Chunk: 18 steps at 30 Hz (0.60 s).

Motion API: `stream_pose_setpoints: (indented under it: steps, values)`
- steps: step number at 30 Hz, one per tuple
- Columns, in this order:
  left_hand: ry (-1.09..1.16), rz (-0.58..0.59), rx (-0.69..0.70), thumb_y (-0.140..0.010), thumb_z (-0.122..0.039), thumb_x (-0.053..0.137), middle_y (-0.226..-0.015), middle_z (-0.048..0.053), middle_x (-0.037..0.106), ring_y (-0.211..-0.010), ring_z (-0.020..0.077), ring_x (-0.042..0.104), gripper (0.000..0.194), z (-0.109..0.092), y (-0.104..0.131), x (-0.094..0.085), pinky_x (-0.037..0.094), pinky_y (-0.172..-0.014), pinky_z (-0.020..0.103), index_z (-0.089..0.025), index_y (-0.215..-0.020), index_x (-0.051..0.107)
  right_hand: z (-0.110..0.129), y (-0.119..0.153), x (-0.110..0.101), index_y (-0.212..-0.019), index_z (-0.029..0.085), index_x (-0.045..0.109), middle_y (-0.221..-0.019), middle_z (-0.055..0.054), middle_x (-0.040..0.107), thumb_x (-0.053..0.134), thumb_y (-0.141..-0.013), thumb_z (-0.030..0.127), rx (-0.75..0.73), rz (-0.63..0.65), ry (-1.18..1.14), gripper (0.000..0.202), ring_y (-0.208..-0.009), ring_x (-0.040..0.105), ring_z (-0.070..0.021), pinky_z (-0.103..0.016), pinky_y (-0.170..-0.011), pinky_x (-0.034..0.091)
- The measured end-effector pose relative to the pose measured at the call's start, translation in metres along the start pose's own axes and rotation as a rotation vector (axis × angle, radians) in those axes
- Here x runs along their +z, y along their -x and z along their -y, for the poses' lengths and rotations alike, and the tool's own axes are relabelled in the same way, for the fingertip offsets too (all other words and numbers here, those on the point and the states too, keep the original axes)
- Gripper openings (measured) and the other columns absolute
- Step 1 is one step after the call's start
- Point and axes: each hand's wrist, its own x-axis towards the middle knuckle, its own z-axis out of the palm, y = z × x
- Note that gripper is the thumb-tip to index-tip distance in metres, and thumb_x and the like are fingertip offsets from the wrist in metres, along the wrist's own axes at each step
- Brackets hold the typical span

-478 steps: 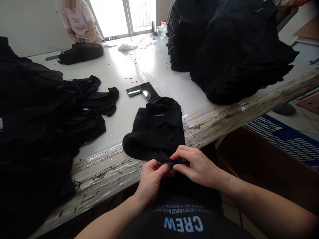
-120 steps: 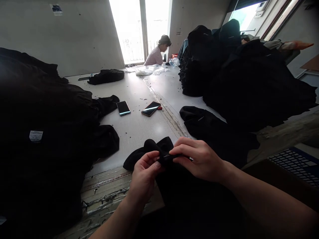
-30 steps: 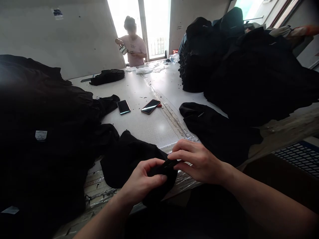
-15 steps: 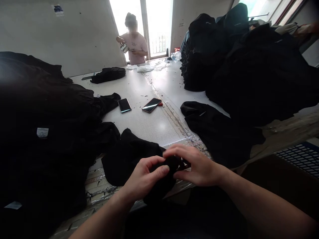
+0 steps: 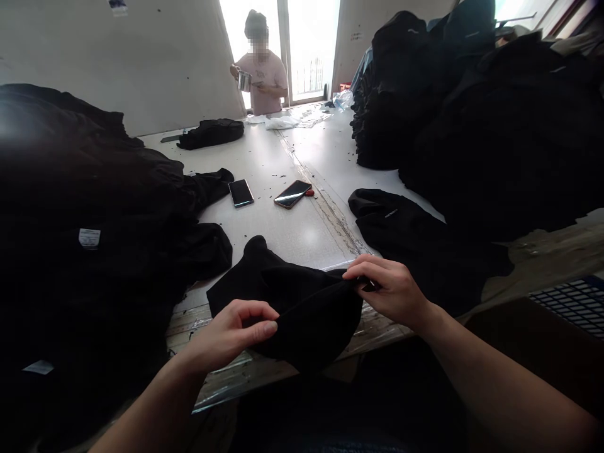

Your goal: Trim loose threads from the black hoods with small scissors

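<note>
"Left hand (image 5: 233, 331) and right hand (image 5: 395, 289) now sit farther apart than half a second ago?"

"Yes, each grip pinching an edge of the black cloth (image 5: 306, 318)."

"Where's that cloth?"

"Nearer than the slanted phone (image 5: 293, 194), over the near edge of the table (image 5: 267, 221)."

"And past that phone?"

"Black bundle (image 5: 212, 133), beyond it to the left; farther beyond it, a person (image 5: 270, 72) holding a metal pot (image 5: 244, 81)."

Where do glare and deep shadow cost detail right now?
Head view: the window is blown out; head view: a bright streak crosses one phone and soft glare spots the table; head view: the pinched black cloth is so dark that its folds barely show.
</note>
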Motion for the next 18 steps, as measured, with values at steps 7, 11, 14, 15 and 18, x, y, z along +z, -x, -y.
stream_pose_setpoints:
  steps: [7,11,14,15,18]
  values:
    - [0.355,0.115,-0.068,-0.077,-0.026,0.071,-0.090,0.008,0.071,-0.081,0.0178,0.064,0.029,0.013,-0.016,0.015,0.049,-0.076,0.030,-0.015,-0.103,0.070,-0.007,-0.007,-0.003,-0.093,0.019,0.065,-0.097,-0.006,0.064,0.057,-0.080,0.011,0.255,0.039,0.348,0.018,-0.072,0.062,-0.0171,-0.029,-0.060,0.052]
    - [0.411,0.020,-0.075,-0.073,-0.025,0.074,-0.088,0.007,0.072,-0.078,0.0181,0.066,0.030,0.012,-0.030,0.035,0.050,-0.077,0.031,-0.015,-0.101,0.071,0.019,-0.012,0.001,-0.109,0.020,0.060,-0.116,-0.008,0.059,0.063,-0.078,0.016,0.271,0.172,0.172,0.032,-0.077,0.062,-0.0162,-0.028,-0.063,0.053]
    - [0.182,-0.063,0.001,-0.073,-0.028,0.072,-0.082,0.004,0.072,-0.072,0.0164,0.064,0.025,0.001,-0.036,0.039,0.049,-0.069,0.027,-0.017,-0.096,0.072,0.036,-0.014,0.007,-0.105,0.020,0.061,-0.098,-0.005,0.063,0.062,-0.080,0.017,0.114,0.338,-0.046,0.026,-0.074,0.061,-0.0142,-0.025,-0.062,0.050]
    - [0.023,-0.094,0.049,-0.076,-0.029,0.069,-0.081,0.004,0.072,-0.071,0.0165,0.064,0.022,-0.002,-0.036,0.036,0.049,-0.068,0.027,-0.018,-0.094,0.073,0.037,-0.014,0.009,-0.098,0.019,0.062,-0.087,-0.004,0.063,0.060,-0.081,0.015,0.086,0.330,-0.053,0.018,-0.071,0.060,-0.0138,-0.024,-0.060,0.049]
    - [-0.494,-0.187,0.221,-0.084,-0.029,0.058,-0.084,0.005,0.071,-0.082,0.0202,0.063,0.019,-0.008,-0.034,0.022,0.048,-0.075,0.030,-0.020,-0.089,0.075,0.028,-0.012,0.008,-0.081,0.018,0.062,-0.072,-0.002,0.059,0.056,-0.083,0.011,0.093,0.132,0.026,0.009,-0.065,0.056,-0.0132,-0.025,-0.059,0.046]
